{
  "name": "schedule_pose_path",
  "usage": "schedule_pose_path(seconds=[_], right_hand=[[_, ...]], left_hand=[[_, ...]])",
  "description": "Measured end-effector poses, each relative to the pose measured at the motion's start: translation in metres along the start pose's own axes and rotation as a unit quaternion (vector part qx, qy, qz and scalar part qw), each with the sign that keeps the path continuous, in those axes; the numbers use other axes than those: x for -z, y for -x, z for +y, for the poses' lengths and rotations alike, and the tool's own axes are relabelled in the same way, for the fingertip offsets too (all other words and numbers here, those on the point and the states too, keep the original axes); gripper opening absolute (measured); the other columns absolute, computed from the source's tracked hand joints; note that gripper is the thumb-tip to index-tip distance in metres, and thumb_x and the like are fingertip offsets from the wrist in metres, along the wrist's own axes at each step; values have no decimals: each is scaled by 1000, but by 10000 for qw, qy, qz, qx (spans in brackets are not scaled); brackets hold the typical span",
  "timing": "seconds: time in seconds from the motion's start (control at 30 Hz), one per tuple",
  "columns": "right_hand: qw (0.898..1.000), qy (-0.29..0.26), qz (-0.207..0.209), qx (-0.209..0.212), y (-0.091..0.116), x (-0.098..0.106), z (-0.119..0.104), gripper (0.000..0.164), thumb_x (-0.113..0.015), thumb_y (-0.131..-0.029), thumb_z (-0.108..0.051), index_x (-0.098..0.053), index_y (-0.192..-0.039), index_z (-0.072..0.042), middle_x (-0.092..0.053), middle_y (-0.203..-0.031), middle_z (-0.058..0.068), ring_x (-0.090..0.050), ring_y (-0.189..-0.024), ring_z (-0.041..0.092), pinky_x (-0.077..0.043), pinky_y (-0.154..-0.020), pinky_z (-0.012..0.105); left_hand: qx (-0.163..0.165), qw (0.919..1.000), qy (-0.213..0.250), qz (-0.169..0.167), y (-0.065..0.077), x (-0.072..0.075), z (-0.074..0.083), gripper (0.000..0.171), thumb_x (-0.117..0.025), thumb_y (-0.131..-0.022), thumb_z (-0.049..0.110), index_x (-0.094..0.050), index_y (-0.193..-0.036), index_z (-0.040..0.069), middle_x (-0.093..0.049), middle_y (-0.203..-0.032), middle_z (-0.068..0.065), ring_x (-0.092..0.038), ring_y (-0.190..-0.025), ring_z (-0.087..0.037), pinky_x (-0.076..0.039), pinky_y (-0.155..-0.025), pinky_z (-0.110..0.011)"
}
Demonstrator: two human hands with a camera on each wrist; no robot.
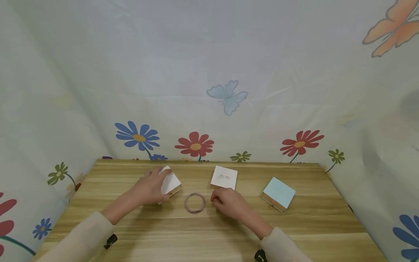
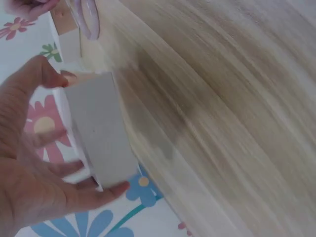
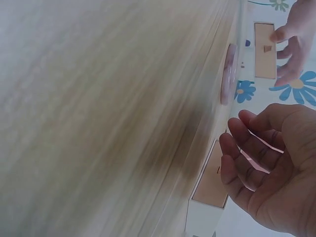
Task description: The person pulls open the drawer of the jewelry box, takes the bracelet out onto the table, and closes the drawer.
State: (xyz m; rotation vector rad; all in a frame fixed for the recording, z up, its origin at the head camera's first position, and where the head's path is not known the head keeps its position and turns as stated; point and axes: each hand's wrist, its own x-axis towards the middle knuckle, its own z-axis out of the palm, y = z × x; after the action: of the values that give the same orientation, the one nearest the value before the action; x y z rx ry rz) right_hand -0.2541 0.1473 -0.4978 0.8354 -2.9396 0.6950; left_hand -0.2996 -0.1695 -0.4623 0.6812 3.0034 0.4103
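My left hand (image 1: pixel 148 187) grips a small white box (image 1: pixel 171 183) across its sides, thumb on one edge and fingers on the opposite one. In the left wrist view, the box (image 2: pixel 101 131) shows a plain pale side and looks raised off the wood. Right of it, a translucent pinkish-purple bangle (image 1: pixel 185 203) lies flat on the table. Close to the bangle is my right hand (image 1: pixel 230 203), its fingers loosely curled around nothing, as the right wrist view also shows. Just beyond that hand sits a second white box (image 1: pixel 225 177) with small lettering on its lid.
A light blue box (image 1: pixel 279 192) with a tan side stands to the right on the wood-grain table (image 1: pixel 229 240). Behind the table's far edge hangs a pale cloth (image 1: pixel 183 72) printed with flowers and butterflies, which also flanks both sides.
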Motion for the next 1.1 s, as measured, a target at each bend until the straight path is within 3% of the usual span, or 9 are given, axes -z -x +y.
schedule_pose_path(seconds=[0.2,0.57,0.9,1.1], right_hand=[[10000,-5,35,-18,-1,1,3,11,-64,-96,-9,-75,-96,-13,-71,-87,-4,-52,-66,1,-47,-62,20],[10000,48,21,-53,-1,4,0,11,-65,-94,-7,-74,-94,-13,-70,-85,-5,-52,-67,1,-47,-62,21],[9998,172,63,-14,0,5,2,10,-66,-95,-7,-74,-93,-12,-69,-83,-5,-52,-67,3,-47,-63,22],[9999,127,45,24,2,5,3,10,-66,-94,-7,-74,-93,-12,-68,-83,-5,-51,-67,2,-47,-63,22]], left_hand=[[-738,9967,-305,-154,3,6,-6,89,-85,-69,33,-47,-148,16,-45,-149,-22,-48,-125,-49,-50,-89,-60],[-1466,9844,-234,-944,10,11,-14,89,-86,-69,28,-46,-149,21,-41,-153,-16,-44,-132,-41,-47,-99,-55],[-1615,9780,-214,-1300,10,9,-15,83,-84,-70,26,-50,-145,20,-40,-154,-16,-44,-129,-38,-47,-99,-55],[-1768,9730,-184,-1476,6,5,-17,76,-82,-76,33,-51,-144,23,-41,-154,-13,-44,-130,-37,-47,-98,-55]])
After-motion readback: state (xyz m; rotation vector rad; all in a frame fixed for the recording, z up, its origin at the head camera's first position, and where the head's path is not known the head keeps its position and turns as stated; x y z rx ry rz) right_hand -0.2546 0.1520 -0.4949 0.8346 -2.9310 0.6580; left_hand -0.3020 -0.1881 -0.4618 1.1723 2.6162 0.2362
